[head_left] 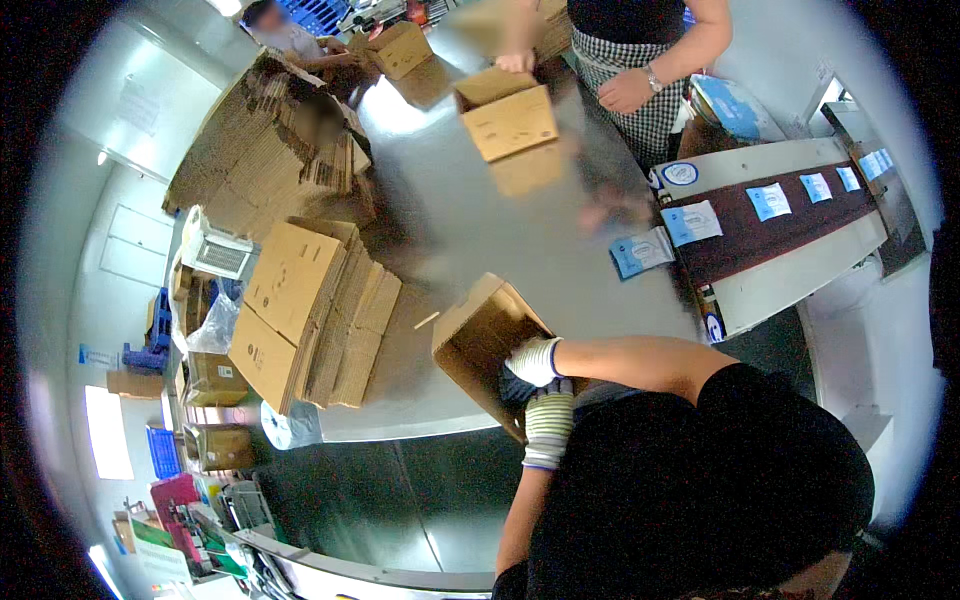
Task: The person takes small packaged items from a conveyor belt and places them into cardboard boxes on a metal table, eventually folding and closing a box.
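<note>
An open cardboard box (463,337) stands tilted on the near edge of the metal table, its opening facing me. Both my hands wear gloves with striped cuffs and dark finger parts. My right hand (531,364) reaches into the box over its right side. Just below it, my left hand (548,425) is at the box's near side, with its fingertips close to the right hand's. The fingers of both hands are dark against the shaded inside, so I cannot make out their grip or anything in them.
Flattened cartons (300,320) are stacked left of the box, with a bigger pile (260,150) behind. On the right, a conveyor (740,235) carries blue-and-white packets; one packet (642,253) lies at its end. Across the table, a co-worker's hand touches another open box (510,120); another person sits farther back.
</note>
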`<state>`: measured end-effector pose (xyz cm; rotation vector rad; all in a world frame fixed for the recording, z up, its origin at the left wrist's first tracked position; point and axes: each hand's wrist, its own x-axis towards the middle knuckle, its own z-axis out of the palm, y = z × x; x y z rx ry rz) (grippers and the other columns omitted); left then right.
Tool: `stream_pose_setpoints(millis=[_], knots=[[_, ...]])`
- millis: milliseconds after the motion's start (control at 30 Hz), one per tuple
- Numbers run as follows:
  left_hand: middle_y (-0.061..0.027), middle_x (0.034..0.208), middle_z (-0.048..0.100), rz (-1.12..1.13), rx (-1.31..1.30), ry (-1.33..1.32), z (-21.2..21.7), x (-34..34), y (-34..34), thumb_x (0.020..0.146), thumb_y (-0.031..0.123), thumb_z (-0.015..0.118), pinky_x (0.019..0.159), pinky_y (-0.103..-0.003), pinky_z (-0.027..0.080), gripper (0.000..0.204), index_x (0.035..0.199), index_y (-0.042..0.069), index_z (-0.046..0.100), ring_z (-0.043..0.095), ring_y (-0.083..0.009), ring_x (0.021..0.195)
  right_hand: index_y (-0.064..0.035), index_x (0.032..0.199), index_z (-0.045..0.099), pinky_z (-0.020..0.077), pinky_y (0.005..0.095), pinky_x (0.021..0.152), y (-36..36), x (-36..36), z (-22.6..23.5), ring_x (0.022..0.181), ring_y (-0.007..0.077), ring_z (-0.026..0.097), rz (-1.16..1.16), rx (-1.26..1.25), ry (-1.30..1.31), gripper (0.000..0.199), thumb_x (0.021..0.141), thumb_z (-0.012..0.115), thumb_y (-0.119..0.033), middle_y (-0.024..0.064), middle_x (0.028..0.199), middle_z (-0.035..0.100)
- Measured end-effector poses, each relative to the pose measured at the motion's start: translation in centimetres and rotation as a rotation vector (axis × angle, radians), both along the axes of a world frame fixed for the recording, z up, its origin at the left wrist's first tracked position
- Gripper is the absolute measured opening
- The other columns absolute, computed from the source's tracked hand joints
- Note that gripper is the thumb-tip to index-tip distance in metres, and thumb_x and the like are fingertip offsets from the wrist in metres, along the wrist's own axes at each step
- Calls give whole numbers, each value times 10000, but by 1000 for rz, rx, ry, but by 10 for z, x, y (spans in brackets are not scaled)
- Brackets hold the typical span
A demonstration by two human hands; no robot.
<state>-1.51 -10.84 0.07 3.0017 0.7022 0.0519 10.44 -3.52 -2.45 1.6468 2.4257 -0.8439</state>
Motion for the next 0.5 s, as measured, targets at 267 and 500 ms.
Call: stream_pose_setpoints(millis=[267, 500], knots=[[-145, 975, 597, 57, -152, 324, 26, 5, 23, 798, 156, 475, 659, -388, 498, 333, 1105, 42, 535, 614, -266, 749, -30, 951, 685, 506, 412, 793, 22, -22, 8, 945, 290, 628, -40, -99, -178, 275, 728, 619, -176, 127, 1038, 655], [-104, 1036, 554, 170, 385, 714, -12, 10, 28, 849, 106, 443, 724, -333, 487, 270, 1113, 102, 503, 551, -216, 922, -92, 1050, 608, 495, 488, 736, -24, -4, 70, 921, 323, 612, -93, 331, 329, 375, 735, 651, -291, 106, 972, 632]])
